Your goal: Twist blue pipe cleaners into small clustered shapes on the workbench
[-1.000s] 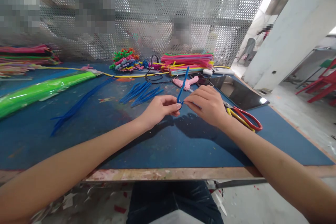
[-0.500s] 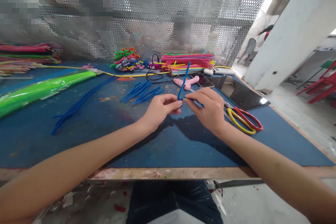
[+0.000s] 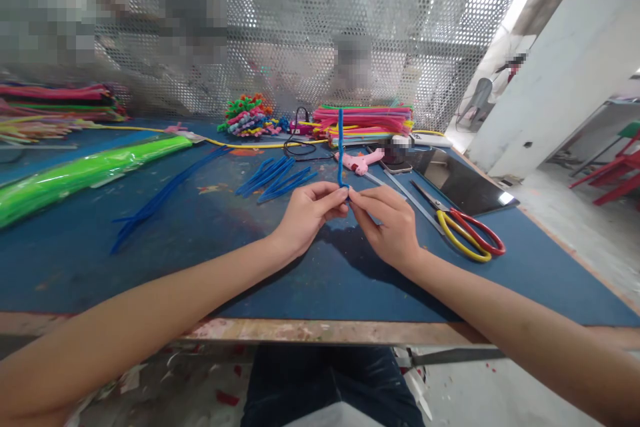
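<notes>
A blue pipe cleaner (image 3: 341,147) stands nearly upright above my fingertips, bent near its lower end. My left hand (image 3: 315,213) pinches that lower end between thumb and fingers. Close against it, my right hand (image 3: 385,220) pinches the same bent part from the right. The fingers hide the very end of the piece. Behind my left hand, several bent blue pipe cleaners (image 3: 280,177) lie on the blue mat (image 3: 300,287). Long straight blue pipe cleaners (image 3: 165,190) rest further left.
Scissors (image 3: 470,233) with yellow and red handles lie right of my right hand, beside a metal ruler (image 3: 415,203). Beyond are a pink glue gun (image 3: 361,161), a dark glass panel (image 3: 460,180) and colourful bundles (image 3: 365,121). A green packet (image 3: 100,170) lies left.
The blue pipe cleaner has swung from leaning right to nearly upright. My right hand's fingers have closed in nearer my left fingertips. The view has shifted slightly.
</notes>
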`<act>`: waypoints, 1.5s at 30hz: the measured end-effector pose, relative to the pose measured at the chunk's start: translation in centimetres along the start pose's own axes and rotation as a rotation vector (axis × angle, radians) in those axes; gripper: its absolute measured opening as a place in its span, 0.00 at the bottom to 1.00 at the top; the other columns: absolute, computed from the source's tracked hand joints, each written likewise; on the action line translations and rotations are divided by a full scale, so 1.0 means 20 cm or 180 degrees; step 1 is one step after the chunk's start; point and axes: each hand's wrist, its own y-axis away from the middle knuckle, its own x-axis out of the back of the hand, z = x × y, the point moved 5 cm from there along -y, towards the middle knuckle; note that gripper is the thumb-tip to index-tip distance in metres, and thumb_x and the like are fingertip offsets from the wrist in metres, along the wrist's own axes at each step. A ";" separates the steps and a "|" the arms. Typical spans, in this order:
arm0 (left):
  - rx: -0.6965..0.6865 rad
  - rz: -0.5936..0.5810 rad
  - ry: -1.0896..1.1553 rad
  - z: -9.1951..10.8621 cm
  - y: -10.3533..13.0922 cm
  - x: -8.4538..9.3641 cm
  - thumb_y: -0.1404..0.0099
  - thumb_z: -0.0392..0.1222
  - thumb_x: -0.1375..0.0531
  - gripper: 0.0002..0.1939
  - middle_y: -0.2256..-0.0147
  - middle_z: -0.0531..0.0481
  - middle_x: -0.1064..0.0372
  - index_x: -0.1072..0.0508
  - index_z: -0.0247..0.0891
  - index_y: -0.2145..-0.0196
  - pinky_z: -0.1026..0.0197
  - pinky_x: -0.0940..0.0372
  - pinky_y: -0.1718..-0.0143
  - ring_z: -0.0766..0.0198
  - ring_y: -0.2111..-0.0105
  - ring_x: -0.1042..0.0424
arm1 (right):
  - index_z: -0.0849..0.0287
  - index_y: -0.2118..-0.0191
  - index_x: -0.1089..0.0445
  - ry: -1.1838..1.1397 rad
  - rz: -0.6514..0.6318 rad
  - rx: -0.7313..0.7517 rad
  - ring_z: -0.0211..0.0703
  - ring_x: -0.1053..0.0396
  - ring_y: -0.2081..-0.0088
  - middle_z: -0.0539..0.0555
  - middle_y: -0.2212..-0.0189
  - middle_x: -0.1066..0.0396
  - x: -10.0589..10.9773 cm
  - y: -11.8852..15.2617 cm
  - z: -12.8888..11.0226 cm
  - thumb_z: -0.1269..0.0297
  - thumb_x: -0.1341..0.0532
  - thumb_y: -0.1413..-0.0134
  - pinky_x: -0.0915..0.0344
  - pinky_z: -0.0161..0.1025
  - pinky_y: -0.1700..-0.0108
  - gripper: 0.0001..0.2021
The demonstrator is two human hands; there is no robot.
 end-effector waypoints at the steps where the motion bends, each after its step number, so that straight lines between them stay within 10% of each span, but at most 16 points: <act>1: -0.0012 0.0013 0.0021 0.00 0.00 0.00 0.52 0.41 0.33 0.10 0.77 0.55 0.32 0.26 0.33 0.75 0.68 0.36 0.71 0.73 0.77 0.34 | 0.56 0.57 0.27 -0.0133 -0.0066 -0.0098 0.41 0.31 0.65 0.56 0.65 0.27 -0.01 0.00 0.00 0.72 0.44 0.45 0.33 0.39 0.62 0.13; 10: 0.0039 0.0005 0.0078 -0.03 -0.03 0.04 0.54 0.41 0.31 0.14 0.78 0.57 0.32 0.25 0.37 0.68 0.70 0.39 0.76 0.75 0.80 0.36 | 0.57 0.67 0.23 -0.1575 -0.0189 -0.1670 0.40 0.29 0.68 0.52 0.71 0.25 -0.05 -0.01 0.08 0.67 0.38 0.52 0.33 0.36 0.65 0.06; 17: 0.0188 -0.0168 -0.0386 -0.03 -0.07 0.06 0.59 0.45 0.29 0.17 0.79 0.55 0.33 0.33 0.33 0.82 0.69 0.42 0.77 0.72 0.79 0.35 | 0.61 0.72 0.24 -0.1908 -0.0606 -0.2563 0.39 0.29 0.73 0.52 0.75 0.24 -0.06 0.00 0.12 0.64 0.34 0.60 0.33 0.37 0.68 0.07; 29: 0.0360 -0.1047 -0.0615 -0.06 -0.07 0.03 0.50 0.46 0.34 0.12 0.75 0.52 0.31 0.29 0.34 0.77 0.65 0.39 0.72 0.68 0.75 0.33 | 0.63 0.74 0.27 -0.2154 -0.1449 -0.2482 0.33 0.37 0.76 0.50 0.77 0.29 -0.10 0.01 0.13 0.60 0.37 0.55 0.42 0.33 0.70 0.10; 36: -0.2714 0.0101 -0.3310 0.21 0.00 0.05 0.40 0.44 0.40 0.17 0.64 0.48 0.35 0.30 0.40 0.53 0.63 0.38 0.67 0.66 0.67 0.36 | 0.63 0.79 0.32 -0.1759 -0.0911 -0.2762 0.32 0.44 0.79 0.48 0.83 0.36 -0.06 0.00 0.16 0.61 0.38 0.57 0.49 0.33 0.75 0.10; 40: -0.4347 0.0049 -0.4642 0.25 0.08 0.00 0.40 0.38 0.40 0.13 0.59 0.49 0.32 0.27 0.48 0.56 0.57 0.41 0.57 0.60 0.58 0.36 | 0.63 0.80 0.32 -0.1719 -0.0726 -0.2830 0.32 0.43 0.80 0.48 0.83 0.35 -0.05 -0.01 0.15 0.63 0.38 0.60 0.48 0.32 0.76 0.08; 45: -0.4919 0.0006 -0.5182 0.24 0.11 -0.02 0.39 0.37 0.40 0.08 0.62 0.54 0.26 0.25 0.48 0.63 0.56 0.47 0.57 0.62 0.60 0.34 | 0.62 0.81 0.32 -0.1854 -0.0754 -0.2858 0.32 0.42 0.79 0.48 0.83 0.34 -0.07 0.00 0.13 0.64 0.38 0.61 0.47 0.33 0.76 0.07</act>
